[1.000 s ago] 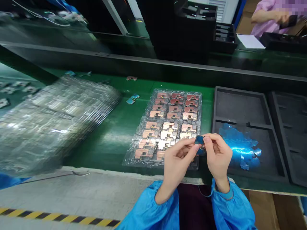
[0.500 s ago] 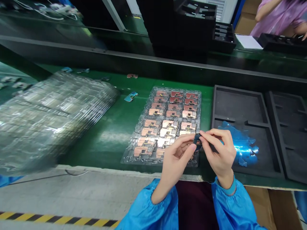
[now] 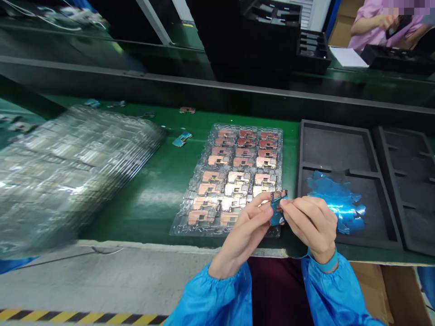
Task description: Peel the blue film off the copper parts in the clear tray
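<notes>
My left hand [image 3: 245,233] is closed on a small circuit board [image 3: 277,216], pinching its left side between thumb and fingers. The board is tilted up, with a shiny blue face and some copper colour near its top. My right hand [image 3: 313,222] is closed too, its fingertips pressed together at the board's right edge; whether they grip the board itself or the blue film on it is hard to see. Below the hands lies a clear plastic tray [image 3: 181,226] with rows of copper-coloured circuit boards [image 3: 237,189]. To the right, crumpled blue film pieces [image 3: 335,199] lie in a black foam tray [image 3: 335,142].
A tall stack of clear plastic trays [image 3: 78,158] fills the left of the green bench [image 3: 149,194]. Loose boards, including a blue one [image 3: 182,139], lie behind. Another black tray [image 3: 413,181] stands far right. Across the bench, a person in pink [image 3: 369,27] handles a dark object.
The board has turned in my hands, from nearly edge-on to showing its blue face. Both hands have shifted slightly downward. The person across has both hands at a dark object now.
</notes>
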